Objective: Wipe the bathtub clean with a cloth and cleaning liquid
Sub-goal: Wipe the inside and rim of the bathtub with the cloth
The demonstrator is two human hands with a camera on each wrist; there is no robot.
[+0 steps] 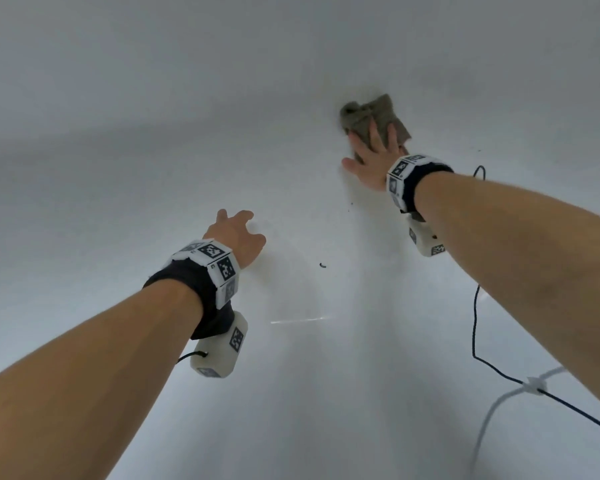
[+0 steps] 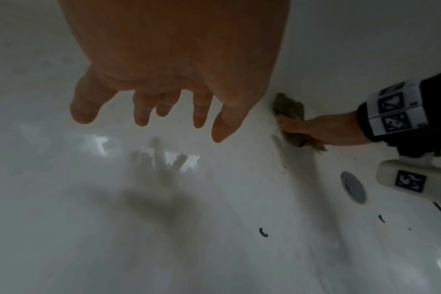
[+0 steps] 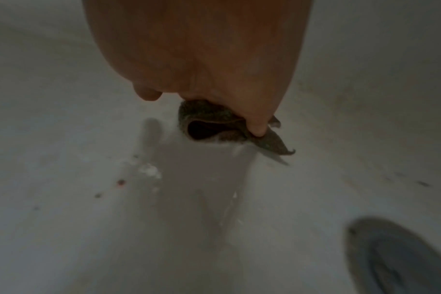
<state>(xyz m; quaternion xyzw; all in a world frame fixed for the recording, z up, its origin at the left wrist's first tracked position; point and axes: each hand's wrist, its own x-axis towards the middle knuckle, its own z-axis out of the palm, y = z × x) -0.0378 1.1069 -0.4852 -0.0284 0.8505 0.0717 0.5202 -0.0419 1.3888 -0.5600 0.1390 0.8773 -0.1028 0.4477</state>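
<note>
I am looking into the white bathtub point(image 1: 146, 126). A crumpled olive-brown cloth point(image 1: 378, 112) lies against the far curved wall. My right hand point(image 1: 371, 150) presses flat on it with straight, spread fingers. The left wrist view shows the same cloth point(image 2: 290, 105) under that right hand point(image 2: 307, 127). In the right wrist view the cloth point(image 3: 209, 117) bulges out from under the palm, and one fingertip point(image 3: 258, 127) pins its edge. My left hand point(image 1: 238, 233) hovers over the tub floor, fingers loosely spread point(image 2: 141, 115), holding nothing.
A round metal drain point(image 2: 353, 187) sits in the tub floor below the right wrist, also in the right wrist view as the drain point(image 3: 400, 258). Small dark bits of debris point(image 1: 323, 265) and specks point(image 3: 120, 182) lie on the floor. A black cable point(image 1: 475, 306) trails from the right wrist.
</note>
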